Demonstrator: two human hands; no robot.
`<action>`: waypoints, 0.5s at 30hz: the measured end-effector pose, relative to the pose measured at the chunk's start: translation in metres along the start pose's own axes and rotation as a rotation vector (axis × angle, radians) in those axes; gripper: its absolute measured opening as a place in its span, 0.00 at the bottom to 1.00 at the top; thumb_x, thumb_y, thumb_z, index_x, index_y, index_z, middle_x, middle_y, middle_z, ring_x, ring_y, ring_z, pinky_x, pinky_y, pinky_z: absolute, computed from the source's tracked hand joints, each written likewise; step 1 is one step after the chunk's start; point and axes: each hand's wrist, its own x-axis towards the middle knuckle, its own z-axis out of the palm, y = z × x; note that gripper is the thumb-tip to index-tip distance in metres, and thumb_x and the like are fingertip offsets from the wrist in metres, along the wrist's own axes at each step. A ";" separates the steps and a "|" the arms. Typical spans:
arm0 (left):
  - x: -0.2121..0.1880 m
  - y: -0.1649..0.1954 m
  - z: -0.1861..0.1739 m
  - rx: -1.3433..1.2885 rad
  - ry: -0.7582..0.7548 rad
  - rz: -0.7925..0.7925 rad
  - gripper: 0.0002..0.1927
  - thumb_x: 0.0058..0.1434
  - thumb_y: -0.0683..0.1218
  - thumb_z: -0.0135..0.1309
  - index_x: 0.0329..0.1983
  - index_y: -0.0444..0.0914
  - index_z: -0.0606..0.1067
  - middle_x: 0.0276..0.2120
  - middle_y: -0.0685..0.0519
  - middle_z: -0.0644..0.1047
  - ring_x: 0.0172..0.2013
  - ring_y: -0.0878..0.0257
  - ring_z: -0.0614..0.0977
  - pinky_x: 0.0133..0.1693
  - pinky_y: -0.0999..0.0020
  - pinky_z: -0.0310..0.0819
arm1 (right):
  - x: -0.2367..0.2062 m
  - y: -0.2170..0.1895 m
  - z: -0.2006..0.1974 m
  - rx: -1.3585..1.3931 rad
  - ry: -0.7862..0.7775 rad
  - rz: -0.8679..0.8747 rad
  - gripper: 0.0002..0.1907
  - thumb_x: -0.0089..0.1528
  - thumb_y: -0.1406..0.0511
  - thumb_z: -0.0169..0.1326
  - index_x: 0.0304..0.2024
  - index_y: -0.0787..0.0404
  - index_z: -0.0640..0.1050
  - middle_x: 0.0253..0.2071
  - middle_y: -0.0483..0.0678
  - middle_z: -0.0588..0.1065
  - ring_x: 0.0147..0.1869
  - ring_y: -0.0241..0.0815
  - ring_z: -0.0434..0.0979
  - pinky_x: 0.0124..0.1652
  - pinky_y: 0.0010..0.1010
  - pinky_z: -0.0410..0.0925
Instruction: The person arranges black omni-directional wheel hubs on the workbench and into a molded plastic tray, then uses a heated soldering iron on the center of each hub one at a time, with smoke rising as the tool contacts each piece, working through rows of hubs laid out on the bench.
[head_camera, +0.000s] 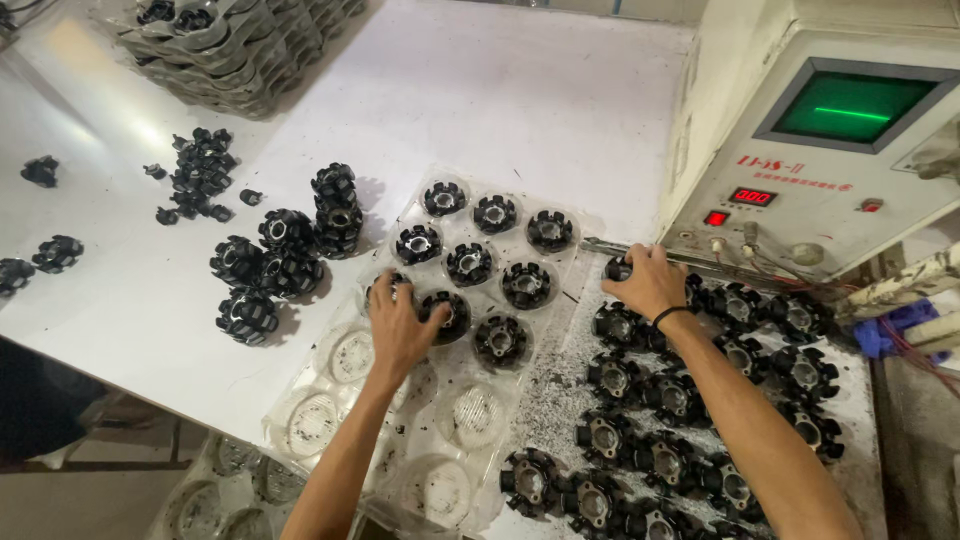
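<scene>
Parts lie all over this white worktop (560, 110), small black round ones with notches around the rim and a shiny ring in the middle.

Nearest, by the near right corner, a big bunch of these black round parts (672, 398) sits on a gritty grey patch. They look hard and stiff, like little wheels, and a bit heavy for their size. They probably do not bend or squash. The notched rim looks like the best place to pinch one, since fingers can catch in the gaps.

Next comes a clear plastic tray (440, 480) with round cups. Its near cups hold no parts. This tray looks thin and floppy, so it may bend if someone lifts it by one edge.

The left hand (400, 330) rests on the tray with fingers spread, tips touching a black part in a cup (443, 312).

The right hand (648, 285) is at the tray's right side, fingers curled around one small black part (618, 268).

Farther left, more parts sit in little stacks (335, 205), with tiny bits (200, 172) beyond them. At the far left corner is a pile of trays (225, 55). On the right stands a cream machine (810, 150) with a green screen.
</scene>
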 end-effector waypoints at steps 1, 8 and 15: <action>-0.011 0.018 -0.002 -0.092 -0.105 0.053 0.26 0.57 0.57 0.66 0.45 0.30 0.77 0.67 0.30 0.62 0.66 0.35 0.62 0.63 0.40 0.56 | -0.003 0.002 -0.004 0.063 0.007 0.009 0.32 0.58 0.43 0.58 0.52 0.59 0.76 0.52 0.54 0.75 0.51 0.56 0.77 0.57 0.50 0.64; -0.151 0.104 -0.010 -0.132 -0.581 1.032 0.08 0.65 0.46 0.56 0.36 0.35 0.78 0.66 0.39 0.72 0.64 0.44 0.72 0.68 0.42 0.63 | -0.079 -0.008 0.015 -0.041 0.179 -0.216 0.43 0.50 0.44 0.64 0.63 0.52 0.71 0.53 0.62 0.68 0.52 0.62 0.73 0.50 0.53 0.69; -0.146 0.098 -0.038 -0.622 -0.729 0.588 0.14 0.61 0.48 0.61 0.39 0.32 0.74 0.64 0.37 0.70 0.62 0.41 0.73 0.61 0.46 0.68 | -0.062 -0.023 -0.012 0.179 -0.293 0.000 0.52 0.47 0.45 0.70 0.70 0.47 0.64 0.56 0.57 0.67 0.57 0.58 0.75 0.52 0.48 0.74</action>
